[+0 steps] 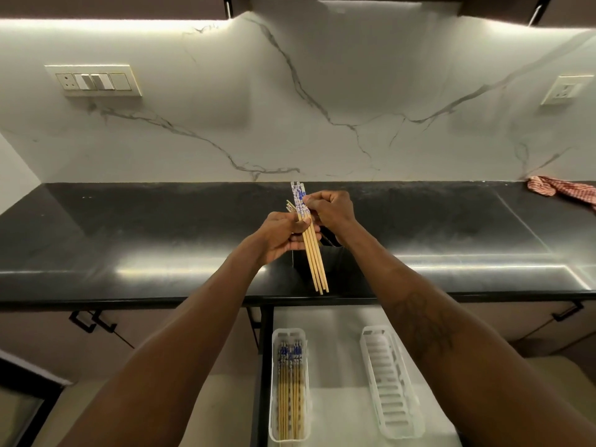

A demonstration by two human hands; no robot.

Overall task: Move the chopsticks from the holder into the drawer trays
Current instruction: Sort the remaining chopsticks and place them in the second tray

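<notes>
Above the black counter, both hands hold a bundle of wooden chopsticks with blue-and-white patterned tops. My left hand grips the bundle at its middle, together with a few more sticks that poke out behind. My right hand pinches the patterned upper ends. The dark holder stands on the counter just behind the bundle, mostly hidden by my arms. Below, in the open drawer, the left white tray holds several chopsticks. The right white tray has none in it.
A red checked cloth lies at the counter's far right. Switch plates sit on the marble backsplash. Cabinet doors with black handles flank the open drawer.
</notes>
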